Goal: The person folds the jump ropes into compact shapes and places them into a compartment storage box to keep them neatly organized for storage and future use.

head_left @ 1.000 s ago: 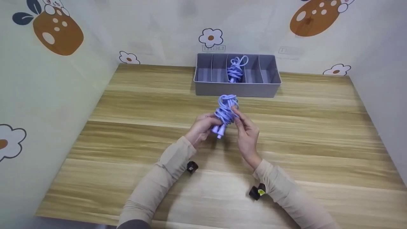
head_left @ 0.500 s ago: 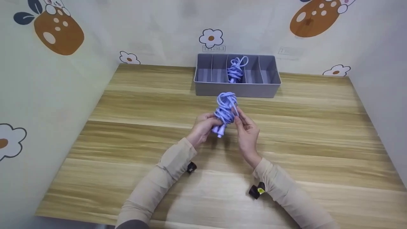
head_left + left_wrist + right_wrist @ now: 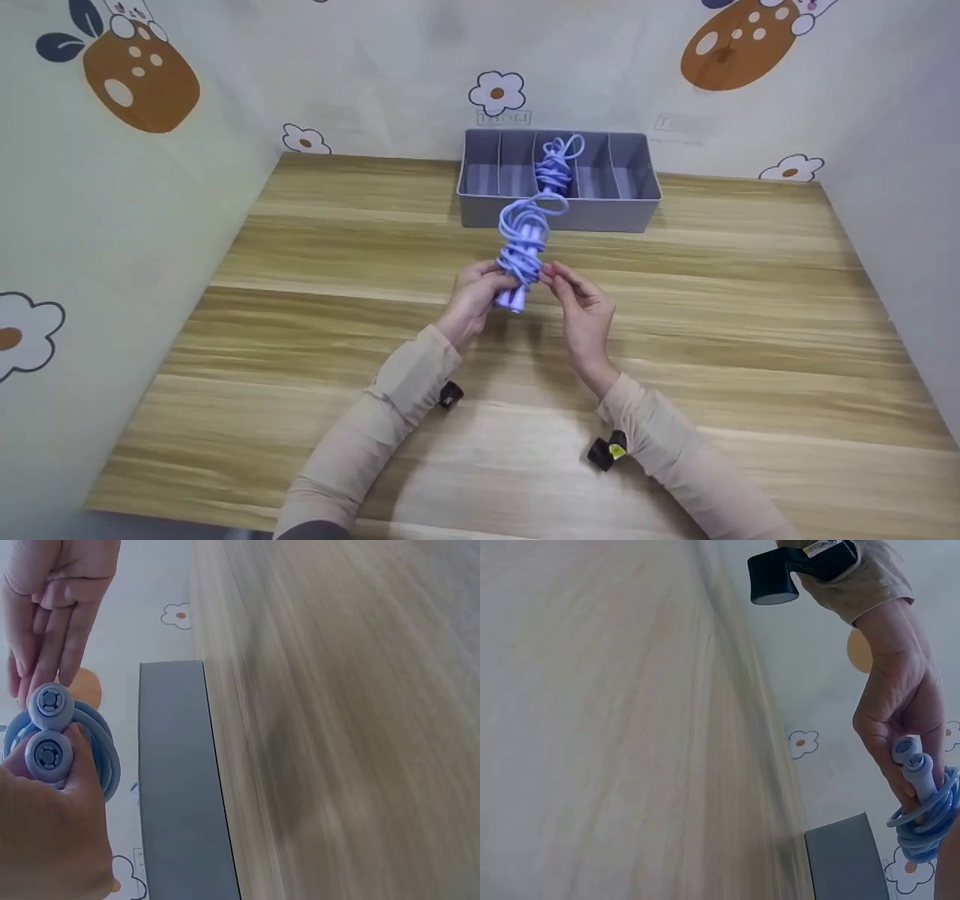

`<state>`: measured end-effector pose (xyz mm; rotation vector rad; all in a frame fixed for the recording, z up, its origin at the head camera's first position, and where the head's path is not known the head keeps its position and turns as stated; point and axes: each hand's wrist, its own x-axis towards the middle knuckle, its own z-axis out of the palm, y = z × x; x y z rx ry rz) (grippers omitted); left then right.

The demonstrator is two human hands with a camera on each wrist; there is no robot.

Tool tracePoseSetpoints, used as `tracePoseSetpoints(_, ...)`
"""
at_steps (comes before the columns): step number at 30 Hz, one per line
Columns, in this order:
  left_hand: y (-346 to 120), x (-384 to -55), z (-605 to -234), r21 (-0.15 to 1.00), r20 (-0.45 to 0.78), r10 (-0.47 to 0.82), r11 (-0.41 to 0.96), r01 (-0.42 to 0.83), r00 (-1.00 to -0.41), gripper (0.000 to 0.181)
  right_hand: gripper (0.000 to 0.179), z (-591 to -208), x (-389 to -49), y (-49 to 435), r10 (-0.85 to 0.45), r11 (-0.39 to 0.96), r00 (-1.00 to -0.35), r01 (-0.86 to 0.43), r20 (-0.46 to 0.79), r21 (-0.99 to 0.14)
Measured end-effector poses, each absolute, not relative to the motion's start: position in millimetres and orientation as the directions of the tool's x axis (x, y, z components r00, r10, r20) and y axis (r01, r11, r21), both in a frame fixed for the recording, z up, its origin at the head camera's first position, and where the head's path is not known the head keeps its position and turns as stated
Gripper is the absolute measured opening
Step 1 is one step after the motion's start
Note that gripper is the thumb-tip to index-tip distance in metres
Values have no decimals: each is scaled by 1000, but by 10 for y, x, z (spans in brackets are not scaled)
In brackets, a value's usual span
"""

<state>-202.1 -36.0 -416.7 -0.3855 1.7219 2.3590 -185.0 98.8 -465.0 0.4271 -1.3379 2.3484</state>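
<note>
A bundled lavender-blue jump rope (image 3: pixel 519 247), its cord wound round two handles, is held up above the table. My left hand (image 3: pixel 474 296) grips its lower part, thumb across the front, and both handle ends (image 3: pixel 49 756) stick out toward me. At the top a free loop of cord leans right. Close against the bundle's right side is my right hand (image 3: pixel 588 315); in the left wrist view its fingers (image 3: pixel 56 645) reach fairly straight to the bundle. A second wound jump rope (image 3: pixel 553 166) sits in the middle compartment of a grey divided box (image 3: pixel 559 214).
The box stands at the back of the wood-grain table (image 3: pixel 337 247), against a patterned wall (image 3: pixel 390 67). Other walls rise at the left and right. Black wrist cameras (image 3: pixel 602 454) hang under both forearms.
The jump rope bundle has moved slightly up and left and now stands straighter. A cord loop has sprung out at its top right. My right fingers have left the strand they held.
</note>
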Motion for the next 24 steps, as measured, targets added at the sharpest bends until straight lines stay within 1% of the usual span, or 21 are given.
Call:
tracePoseSetpoints(2, -356, -2006, -4167, 911, -309, 8, -284, -298, -951, 34, 18, -4620, -1847, 1010, 218, -450, -883, -470, 417, -759)
tracePoseSetpoints(4, -353, -1990, -4165, 919, -296, 4, -270, -286, -955, 33, 17, -4523, -1816, 1022, 260, -415, -897, -437, 357, -798)
tracePoseSetpoints(6, -349, -1973, -4164, 926, -285, 0, -257, -276, -958, 33, 21, -4362, -1750, 1017, 300, -349, -920, -351, 251, -869)
tracePoseSetpoints(7, -344, -1966, -4162, 929, -280, 0, -251, -271, -960, 33, 26, -4332, -1752, 1030, 293, -346, -935, -300, 201, -889)
tracePoseSetpoints(10, -318, -1946, -4161, 932, -270, 9, -249, -263, -963, 33, 43, -4271, -1753, 1059, 203, -368, -978, -117, 43, -922)
tracePoseSetpoints(12, -293, -1931, -4161, 933, -265, 19, -247, -261, -964, 33, 52, -4246, -1755, 1077, 121, -374, -992, -31, -16, -927)
tracePoseSetpoints(13, -279, -1923, -4163, 933, -266, 25, -246, -264, -964, 34, 55, -4235, -1763, 1089, 98, -377, -995, -12, -27, -926)
tracePoseSetpoints(14, -265, -1913, -4164, 934, -265, 33, -239, -265, -964, 35, 57, -4217, -1774, 1105, 92, -378, -995, -13, -23, -926)
tracePoseSetpoints(16, -239, -1890, -4162, 935, -269, 51, -224, -274, -962, 37, 57, -4164, -1820, 1149, 123, -360, -992, -69, 26, -930)
tracePoseSetpoints(18, -218, -1866, -4167, 938, -275, 67, -199, -283, -959, 40, 53, -4099, -1888, 1206, 180, -312, -977, -167, 114, -935)
tracePoseSetpoints(19, -210, -1855, -4169, 940, -276, 74, -186, -285, -958, 40, 48, -4070, -1920, 1231, 214, -283, -963, -223, 166, -933)
tracePoseSetpoints(21, -194, -1842, -4176, 942, -280, 83, -168, -290, -956, 41, 37, -4029, -1962, 1260, 263, -218, -923, -342, 282, -914)
tracePoseSetpoints(22, -188, -1838, -4177, 942, -283, 86, -163, -293, -955, 41, 30, -4024, -1971, 1268, 272, -188, -899, -399, 342, -897)
tracePoseSetpoints(24, -174, -1834, -4171, 937, -289, 87, -178, -300, -953, 41, 18, -4012, -1935, 1253, 269, -81, -836, -514, 478, -854)
